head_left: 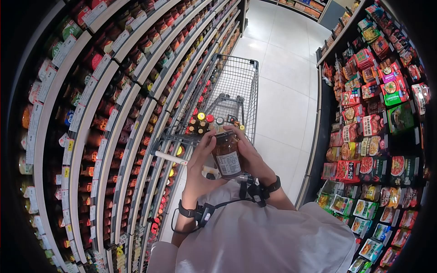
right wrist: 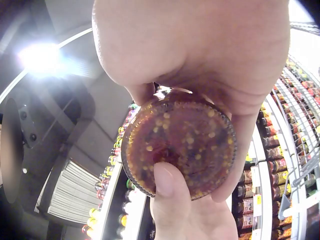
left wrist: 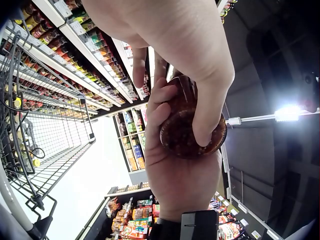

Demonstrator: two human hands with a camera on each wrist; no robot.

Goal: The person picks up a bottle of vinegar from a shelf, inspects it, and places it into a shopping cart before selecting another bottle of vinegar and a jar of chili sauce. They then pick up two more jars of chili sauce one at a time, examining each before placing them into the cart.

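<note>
The jar is held between both hands, in front of the torso and over the near end of the cart. Its glass wall is transparent; the contents are dark red-brown, with pale yellow pieces visible through the base in the right wrist view. A white label is fixed to the side facing the person. Left hand: grasping the jar at its left side, thumb pressed on the base. Right hand: grasping the jar at its right side, fingers curled round the wall. The cart is a wire-mesh basket. It contains a group of bottles at its near end, with red, yellow, pale and dark caps; the far part shows bare mesh. Left of the cart, shelves carry rows of lidded jars with price tags along the edges. Right of the aisle, a rack carries printed packets in red, green and white. The upper end of the jar is partly covered by the fingers. The label text is too small to read. The hands and the jar hide part of the bottles, and the bottle contents cannot be identified. The outer shelf ends are cut off by the dark lens border.
</note>
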